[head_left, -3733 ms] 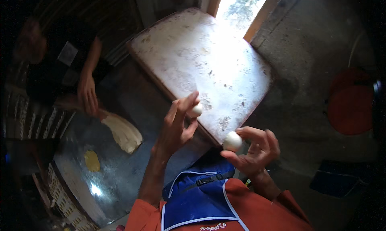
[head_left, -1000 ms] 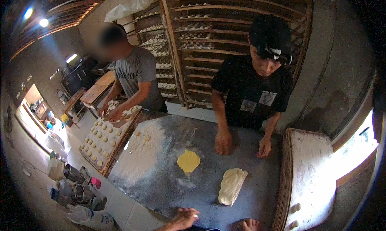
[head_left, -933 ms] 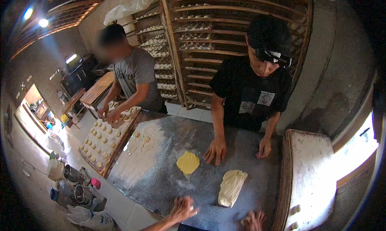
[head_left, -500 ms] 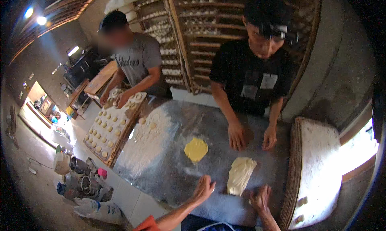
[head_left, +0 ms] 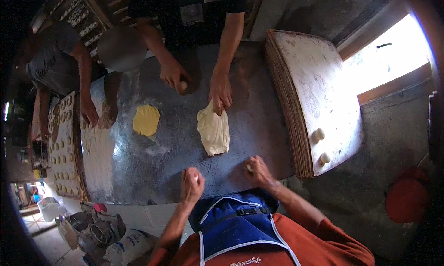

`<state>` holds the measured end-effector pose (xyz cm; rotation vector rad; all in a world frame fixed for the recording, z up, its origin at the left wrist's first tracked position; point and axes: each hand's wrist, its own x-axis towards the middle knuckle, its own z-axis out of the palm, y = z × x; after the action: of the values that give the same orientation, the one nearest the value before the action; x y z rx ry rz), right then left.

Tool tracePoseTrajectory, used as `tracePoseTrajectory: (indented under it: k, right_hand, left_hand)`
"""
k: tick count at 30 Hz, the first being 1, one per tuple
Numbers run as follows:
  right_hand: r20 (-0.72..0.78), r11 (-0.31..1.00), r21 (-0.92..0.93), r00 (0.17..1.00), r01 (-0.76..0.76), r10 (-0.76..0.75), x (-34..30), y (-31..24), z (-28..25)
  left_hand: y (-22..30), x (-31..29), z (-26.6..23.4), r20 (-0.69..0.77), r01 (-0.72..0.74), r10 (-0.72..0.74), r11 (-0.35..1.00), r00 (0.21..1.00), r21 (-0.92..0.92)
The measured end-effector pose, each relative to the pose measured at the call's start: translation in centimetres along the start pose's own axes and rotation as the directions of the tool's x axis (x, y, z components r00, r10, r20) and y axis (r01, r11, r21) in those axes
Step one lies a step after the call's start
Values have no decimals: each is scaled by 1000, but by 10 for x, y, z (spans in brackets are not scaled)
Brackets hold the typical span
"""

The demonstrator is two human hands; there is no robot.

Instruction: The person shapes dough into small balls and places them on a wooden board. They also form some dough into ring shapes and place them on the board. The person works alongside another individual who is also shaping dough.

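1. Near the front edge of the dark worktop (head_left: 178,150), the left hand (head_left: 192,186) has its fingers curled around a dough ball (head_left: 196,178), of which only a pale sliver shows.
2. To the right of those fingers, the right hand (head_left: 260,172) is likewise clenched, apparently over another dough piece (head_left: 249,167), mostly hidden.
3. Beyond both sets of fingers, between them, lies a creamy dough slab (head_left: 213,136); a co-worker's hand (head_left: 221,92) touches its far end.
4. Right of the right fingers, two finished-looking balls (head_left: 319,134) sit on the stacked boards (head_left: 307,85).
5. The step in hand looks like rounding dough, one piece per palm.
6. The next move seems to call for cupped, loose fingers and light, even pressure, so neither piece flattens.
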<state>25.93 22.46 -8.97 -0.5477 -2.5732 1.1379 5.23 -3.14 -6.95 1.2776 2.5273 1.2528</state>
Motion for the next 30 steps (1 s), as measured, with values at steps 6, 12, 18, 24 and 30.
tracePoseTrajectory:
  k: [6, 12, 18, 24, 30]
  right_hand:
    - [-248, 852, -485, 902, 199, -353, 49, 1, -12]
    - [-157, 924, -355, 966, 141, -208, -9, 64, -24]
    - [-104, 746, -634, 933, 204, -343, -20, 67, 14]
    - [-22, 962, -274, 1000, -17, 11, -10, 2, -65]
    - [124, 996, -83, 992, -16, 26, -43, -37, -114]
  left_hand:
    - [-9, 58, 5, -270, 368, -367, 929, 890, -47]
    - [-38, -1, -34, 60, -48, 40, 988, 997, 148]
    - [-5, 14, -28, -4, 170, -170, 983, 985, 64]
    - [23, 55, -107, 713, -182, -30, 959, 701, 219]
    - [209, 179, -26, 608, -472, 464, 867, 645, -161]
